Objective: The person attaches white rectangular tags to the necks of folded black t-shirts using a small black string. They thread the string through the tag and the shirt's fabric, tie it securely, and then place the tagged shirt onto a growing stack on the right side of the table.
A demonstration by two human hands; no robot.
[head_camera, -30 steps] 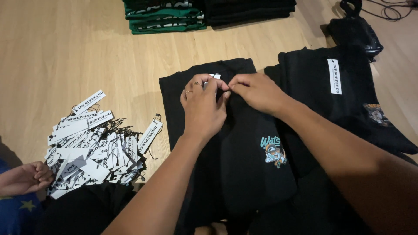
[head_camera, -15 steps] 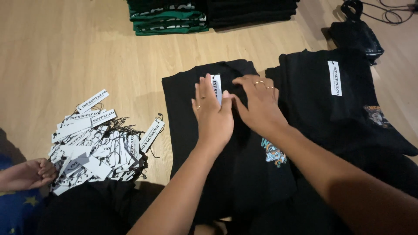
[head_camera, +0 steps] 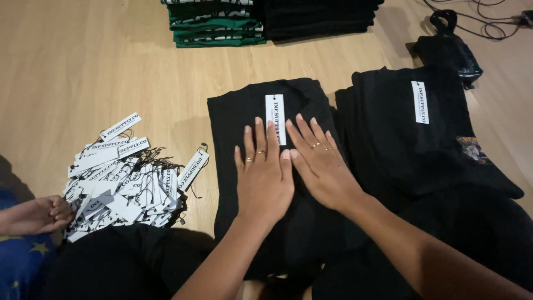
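Folded black cotton garment (head_camera: 233, 119) lies flat on the pale wooden floor (head_camera: 83, 61), directly under both of the person's hands, with its white rectangular paper tag (head_camera: 275, 114) lying lengthwise at the collar end, just beyond the fingertips. The left hand (head_camera: 265, 175) rests palm down on the middle of the garment, fingers spread and stretched forward, two of them wearing thin rings; its index fingertip touches or overlaps the lower edge of the tag. The right hand (head_camera: 319, 164) lies palm down right beside it, fingers likewise splayed and flat, angled slightly toward the left so the two hands meet at their inner edges. Neither hand pinches or grips anything; both simply press on the cloth. Both forearms come in from the bottom of the view, the right one crossing over more dark fabric. Just to the right of the garment sits a second folded black garment (head_camera: 388, 139) bearing its own white tag (head_camera: 420, 102). To the left, well apart from the hands, a loose heap of white paper tags with black strings (head_camera: 119, 178) lies on the floor, and another person's hand (head_camera: 39, 214) rests at its lower left edge. A stack of folded green and black garments (head_camera: 222, 25) stands at the far end.
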